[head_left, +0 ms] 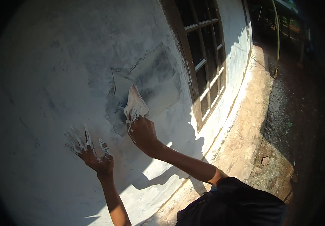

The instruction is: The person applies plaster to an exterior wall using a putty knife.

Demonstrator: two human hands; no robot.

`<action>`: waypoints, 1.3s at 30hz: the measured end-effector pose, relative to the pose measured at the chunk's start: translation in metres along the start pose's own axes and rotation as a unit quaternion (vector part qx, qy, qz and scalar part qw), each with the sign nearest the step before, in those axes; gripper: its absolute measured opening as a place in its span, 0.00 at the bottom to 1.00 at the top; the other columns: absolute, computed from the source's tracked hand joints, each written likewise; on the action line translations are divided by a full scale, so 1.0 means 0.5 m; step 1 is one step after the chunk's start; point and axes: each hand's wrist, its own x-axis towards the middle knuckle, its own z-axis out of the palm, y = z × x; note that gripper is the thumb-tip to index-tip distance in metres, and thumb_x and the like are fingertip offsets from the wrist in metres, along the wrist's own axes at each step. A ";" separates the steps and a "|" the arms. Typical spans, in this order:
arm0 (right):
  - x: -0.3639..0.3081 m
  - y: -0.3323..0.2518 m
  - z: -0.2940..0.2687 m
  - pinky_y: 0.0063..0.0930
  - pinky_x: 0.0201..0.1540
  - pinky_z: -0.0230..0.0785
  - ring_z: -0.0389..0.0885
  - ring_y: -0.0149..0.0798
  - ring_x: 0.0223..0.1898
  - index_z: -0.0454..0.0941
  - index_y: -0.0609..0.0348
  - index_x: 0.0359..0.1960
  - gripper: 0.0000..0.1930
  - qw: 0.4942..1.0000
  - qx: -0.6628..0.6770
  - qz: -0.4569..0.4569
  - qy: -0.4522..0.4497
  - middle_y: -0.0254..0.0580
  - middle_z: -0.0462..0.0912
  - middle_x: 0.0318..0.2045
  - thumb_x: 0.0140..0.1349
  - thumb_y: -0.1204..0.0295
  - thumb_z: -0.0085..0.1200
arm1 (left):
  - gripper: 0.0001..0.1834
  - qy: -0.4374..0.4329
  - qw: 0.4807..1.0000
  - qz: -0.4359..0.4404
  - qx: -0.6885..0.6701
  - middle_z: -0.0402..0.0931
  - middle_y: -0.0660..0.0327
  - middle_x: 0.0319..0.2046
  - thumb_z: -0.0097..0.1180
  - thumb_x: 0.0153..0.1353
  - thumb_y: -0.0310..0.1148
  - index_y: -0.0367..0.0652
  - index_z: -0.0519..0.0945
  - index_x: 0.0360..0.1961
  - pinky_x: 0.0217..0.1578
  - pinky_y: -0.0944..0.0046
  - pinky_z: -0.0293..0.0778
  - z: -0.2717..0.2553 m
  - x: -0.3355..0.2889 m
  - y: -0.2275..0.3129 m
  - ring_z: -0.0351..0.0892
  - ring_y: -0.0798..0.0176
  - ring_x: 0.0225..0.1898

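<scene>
My right hand point(143, 135) is closed around a flat, pointed putty scraper point(136, 102), whitish with a pinkish tip and a notched edge on its right side. The scraper lies against or just in front of a smooth grey patch point(160, 81) with a ragged outline on the pale wall point(57, 94); whether it touches cannot be made out. White paste smears the fingers of that hand. Lower and to the left, my left hand point(91, 153) has its fingers spread, thickly coated with white paste, close to the wall. I see nothing in it.
Right of the patch is a brown-framed window point(204, 60) with dark panes. A sunlit concrete ledge point(241, 139) runs along the wall's foot, with rough ground beyond it. A small reddish stone point(265, 161) lies there, and a thin pole point(277, 41) stands farther off.
</scene>
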 end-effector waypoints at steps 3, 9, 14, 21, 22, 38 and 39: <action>-0.022 -0.062 -0.019 0.37 0.30 0.73 0.79 0.50 0.25 0.77 0.64 0.22 0.06 0.998 0.011 -0.044 -0.051 0.53 0.75 0.23 0.44 0.74 0.57 | 0.22 0.031 1.000 -0.001 -0.005 0.67 0.39 0.51 0.51 0.55 0.33 0.30 0.71 0.49 0.59 0.41 0.51 -0.012 0.015 0.001 0.62 0.34 0.55; 0.095 0.087 -0.166 0.31 0.20 0.63 0.71 0.46 0.17 0.71 0.66 0.15 0.05 0.979 0.066 -0.035 0.189 0.46 0.71 0.18 0.44 0.85 0.51 | 0.21 0.036 0.999 -0.010 0.017 0.69 0.39 0.48 0.53 0.54 0.31 0.29 0.72 0.48 0.58 0.42 0.52 -0.004 0.033 0.045 0.64 0.35 0.54; 0.176 0.131 -0.106 0.36 0.29 0.72 0.79 0.48 0.26 0.76 0.64 0.19 0.04 0.986 -0.141 0.043 0.075 0.51 0.76 0.22 0.45 0.76 0.53 | 0.21 0.035 0.999 -0.006 0.003 0.69 0.39 0.49 0.52 0.55 0.31 0.29 0.71 0.48 0.58 0.42 0.53 0.002 0.016 0.037 0.64 0.34 0.54; -0.028 -0.021 -0.015 0.33 0.28 0.72 0.78 0.45 0.29 0.77 0.63 0.21 0.05 0.986 -0.117 -0.101 -0.067 0.49 0.76 0.25 0.45 0.73 0.55 | 0.22 0.041 0.998 -0.023 -0.033 0.69 0.39 0.48 0.53 0.54 0.32 0.28 0.71 0.47 0.57 0.41 0.54 0.000 0.016 0.027 0.65 0.33 0.53; -0.042 -0.013 -0.023 0.34 0.27 0.72 0.78 0.47 0.27 0.77 0.64 0.20 0.06 0.989 -0.059 -0.132 -0.021 0.50 0.75 0.24 0.45 0.73 0.56 | 0.22 0.041 0.998 -0.022 -0.030 0.69 0.39 0.48 0.53 0.54 0.32 0.28 0.71 0.47 0.57 0.41 0.54 0.005 0.013 0.022 0.65 0.33 0.53; -0.063 0.072 0.027 0.36 0.28 0.72 0.77 0.47 0.26 0.78 0.64 0.23 0.09 0.985 -0.135 -0.108 -0.019 0.51 0.73 0.23 0.47 0.69 0.54 | 0.27 -0.056 0.998 -0.030 -0.010 0.65 0.40 0.52 0.54 0.48 0.35 0.39 0.71 0.52 0.58 0.34 0.47 0.054 0.005 0.009 0.59 0.31 0.54; -0.090 0.050 0.025 0.36 0.28 0.72 0.78 0.45 0.28 0.76 0.63 0.20 0.08 0.986 -0.114 -0.116 -0.025 0.49 0.74 0.25 0.47 0.69 0.54 | 0.27 -0.045 0.999 -0.025 -0.015 0.65 0.39 0.52 0.53 0.48 0.35 0.38 0.71 0.52 0.57 0.34 0.48 0.055 0.001 0.002 0.59 0.31 0.54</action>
